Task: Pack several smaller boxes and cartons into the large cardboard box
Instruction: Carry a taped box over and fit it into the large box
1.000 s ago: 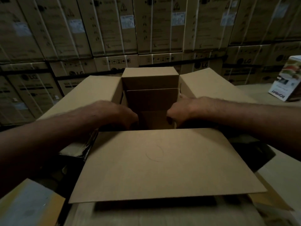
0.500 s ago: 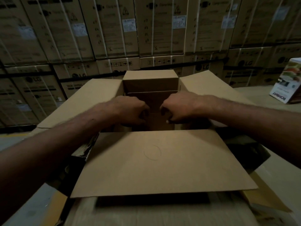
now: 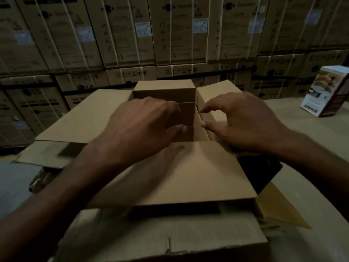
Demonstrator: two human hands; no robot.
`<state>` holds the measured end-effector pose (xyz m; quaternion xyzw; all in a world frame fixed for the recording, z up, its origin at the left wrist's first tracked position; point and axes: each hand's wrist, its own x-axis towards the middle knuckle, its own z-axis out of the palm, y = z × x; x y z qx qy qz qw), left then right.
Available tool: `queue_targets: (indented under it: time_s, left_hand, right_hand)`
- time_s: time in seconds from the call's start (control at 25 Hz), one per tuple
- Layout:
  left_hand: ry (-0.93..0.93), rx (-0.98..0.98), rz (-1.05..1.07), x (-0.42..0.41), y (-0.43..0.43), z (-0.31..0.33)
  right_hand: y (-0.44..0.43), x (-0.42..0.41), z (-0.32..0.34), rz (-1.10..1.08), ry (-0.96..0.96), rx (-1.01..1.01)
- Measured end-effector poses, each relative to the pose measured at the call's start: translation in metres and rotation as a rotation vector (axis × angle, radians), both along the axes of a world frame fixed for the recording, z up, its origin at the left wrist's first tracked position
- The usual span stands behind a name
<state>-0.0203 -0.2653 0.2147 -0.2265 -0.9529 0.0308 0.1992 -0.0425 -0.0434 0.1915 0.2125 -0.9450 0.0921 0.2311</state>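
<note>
The large cardboard box [image 3: 188, 178] stands open in front of me, with its near, left and right flaps spread outward. Inside it, at the far end, a plain brown carton [image 3: 164, 86] rises above the rim, and a second brown carton [image 3: 187, 112] sits lower in front of it. My left hand [image 3: 143, 125] hovers over the opening with loosely curled fingers and holds nothing. My right hand [image 3: 236, 120] is beside it with relaxed fingers, its thumb tip and fingertip at the inner edge of the right flap [image 3: 217, 91]. The box's floor is hidden.
A printed white and brown product carton [image 3: 324, 93] stands on the pale surface at the right. A wall of stacked, strapped cardboard boxes [image 3: 170, 35] fills the background. Dark material [image 3: 260, 173] lies under the right flap, and a yellowish sheet [image 3: 279, 208] lies at the lower right.
Both hands have come up out of the box's interior and now sit above the opening. The right hand has opened toward the right flap's edge.
</note>
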Motion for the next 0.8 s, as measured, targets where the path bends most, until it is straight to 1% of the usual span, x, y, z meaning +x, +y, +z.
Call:
queue_targets:
  time_s: [0.12, 0.24, 0.4, 0.52, 0.68, 0.76, 0.8]
  left_hand:
    - [0.004, 0.027, 0.037, 0.037, 0.019, 0.008]
    - [0.056, 0.114, 0.031, 0.087, 0.049, 0.000]
    - [0.135, 0.355, 0.000, 0.153, 0.120, -0.043]
    - [0.174, 0.477, 0.021, 0.188, 0.182, -0.088]
    - [0.054, 0.554, 0.077, 0.223, 0.248, -0.144]
    - [-0.030, 0.558, 0.102, 0.232, 0.270, -0.165]
    - [-0.075, 0.550, 0.105, 0.236, 0.283, -0.175]
  right_hand:
    - [0.029, 0.035, -0.011, 0.031, 0.062, -0.094]
    - [0.064, 0.070, -0.028, 0.060, 0.145, -0.170]
    - [0.123, 0.128, -0.062, 0.085, 0.165, -0.239]
    - [0.169, 0.166, -0.093, 0.087, 0.145, -0.233]
    - [0.223, 0.209, -0.134, 0.007, 0.016, -0.258]
    - [0.243, 0.225, -0.151, -0.045, -0.055, -0.352]
    - [0.255, 0.236, -0.161, -0.077, -0.108, -0.430]
